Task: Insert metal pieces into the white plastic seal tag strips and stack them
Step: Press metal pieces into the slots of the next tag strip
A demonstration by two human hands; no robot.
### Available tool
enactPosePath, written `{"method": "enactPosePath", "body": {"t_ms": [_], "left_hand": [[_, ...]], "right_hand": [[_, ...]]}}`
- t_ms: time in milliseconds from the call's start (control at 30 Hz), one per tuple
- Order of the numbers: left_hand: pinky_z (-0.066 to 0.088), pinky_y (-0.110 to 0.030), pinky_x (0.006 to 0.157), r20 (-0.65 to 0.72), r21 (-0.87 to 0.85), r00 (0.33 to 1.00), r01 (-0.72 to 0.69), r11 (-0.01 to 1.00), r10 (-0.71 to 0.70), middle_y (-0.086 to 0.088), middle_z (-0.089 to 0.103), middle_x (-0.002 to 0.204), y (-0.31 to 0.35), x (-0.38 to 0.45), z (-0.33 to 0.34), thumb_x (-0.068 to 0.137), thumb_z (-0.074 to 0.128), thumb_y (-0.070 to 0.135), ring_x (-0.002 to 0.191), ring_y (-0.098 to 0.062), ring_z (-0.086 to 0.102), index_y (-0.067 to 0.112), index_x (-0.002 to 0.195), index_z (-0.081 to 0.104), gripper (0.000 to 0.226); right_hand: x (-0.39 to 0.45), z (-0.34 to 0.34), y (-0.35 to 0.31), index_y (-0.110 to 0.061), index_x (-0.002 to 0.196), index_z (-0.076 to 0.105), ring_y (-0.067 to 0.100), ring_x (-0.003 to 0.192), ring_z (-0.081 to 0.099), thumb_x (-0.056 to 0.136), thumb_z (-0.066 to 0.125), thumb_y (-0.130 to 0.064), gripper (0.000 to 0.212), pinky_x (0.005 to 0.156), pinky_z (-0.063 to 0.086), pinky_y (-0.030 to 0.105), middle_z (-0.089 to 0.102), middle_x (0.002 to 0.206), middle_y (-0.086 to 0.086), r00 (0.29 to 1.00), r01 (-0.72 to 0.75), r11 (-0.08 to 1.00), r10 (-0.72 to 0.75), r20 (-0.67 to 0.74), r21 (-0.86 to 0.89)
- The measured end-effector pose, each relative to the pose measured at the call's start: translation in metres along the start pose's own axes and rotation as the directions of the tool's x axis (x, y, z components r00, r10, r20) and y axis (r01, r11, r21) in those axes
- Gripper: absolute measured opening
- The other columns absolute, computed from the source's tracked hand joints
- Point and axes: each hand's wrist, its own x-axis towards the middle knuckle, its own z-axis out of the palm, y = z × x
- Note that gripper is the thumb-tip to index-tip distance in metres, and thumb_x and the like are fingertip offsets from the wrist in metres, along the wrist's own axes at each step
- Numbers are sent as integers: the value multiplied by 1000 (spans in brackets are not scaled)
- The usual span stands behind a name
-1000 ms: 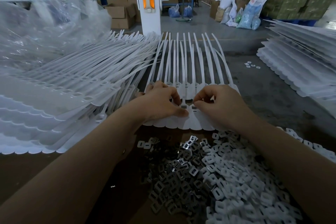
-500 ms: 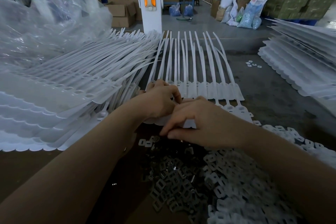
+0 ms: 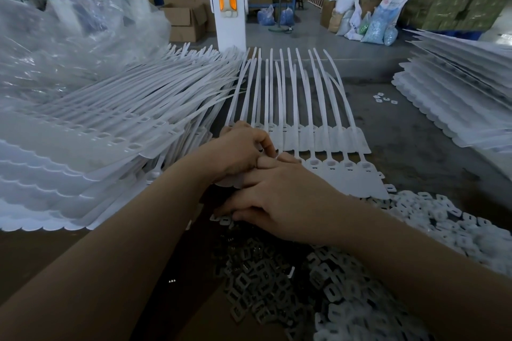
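A white seal tag strip sheet [image 3: 347, 174] lies flat in front of me, its long tails pointing away. My left hand [image 3: 241, 152] rests on the sheet's left part with curled fingers holding it there. My right hand [image 3: 288, 202] lies across the sheet's near edge. Its fingers are stretched out to the left, and their tips touch the edge of the dark pile of metal pieces [image 3: 249, 285]. Both hands hide the middle heads of the sheet. I cannot see a metal piece in either hand.
A tall stack of strip sheets [image 3: 97, 147] fills the left side, with clear plastic bags [image 3: 69, 44] behind it. Another stack [image 3: 457, 108] sits at the right. White plastic pieces [image 3: 443, 230] are heaped at the near right. A white post [image 3: 230, 8] stands behind.
My right hand left the strip's heads and swung down and left to the metal pieces. The left hand stayed on the sheet.
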Motion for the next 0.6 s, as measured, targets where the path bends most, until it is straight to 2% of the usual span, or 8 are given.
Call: {"method": "enactPosePath", "body": {"t_ms": [100,200,400,533,600], "left_hand": [[29,-39,98,-3,-30,1000,2,1000,-2,7,33,119,-1,0,0,92,61,27,124,-21,28,43,80,57,20],[29,-45,105,-18,-27,1000,7,1000,-8,5,35,122,-1,-1,1,92,61,26,126,-23,29,42,80,58,20],[24,-34,94,-11,-41,1000,5,999,-5,6,32,120,-1,1,1,91,64,26,127,-23,27,42,80,57,21],[26,-38,99,-16,-32,1000,19,999,-19,4,34,127,-1,2,2,90,64,25,130,-22,26,42,79,57,22],[27,-42,103,-14,-33,1000,24,999,-24,6,34,124,-2,3,2,88,66,27,127,-20,25,42,79,58,20]], "right_hand": [[0,1,0,-48,109,68,10,107,47,94,48,-53,25,88,26,29,66,105,-16,998,-5,999,8,-58,45],[0,3,-1,-48,106,70,10,104,49,92,54,-54,22,83,24,28,67,102,-16,996,-9,999,12,-86,30],[1,3,-1,-44,96,72,8,101,48,90,60,-47,14,91,34,35,66,93,-17,996,7,993,4,-93,118],[-1,1,0,-41,97,72,6,102,48,92,59,-40,14,92,35,34,66,97,-18,996,16,991,-5,-86,134],[-3,-3,3,-34,97,73,3,97,55,91,63,-32,12,92,42,30,69,96,-17,996,17,972,3,-88,236]]}}
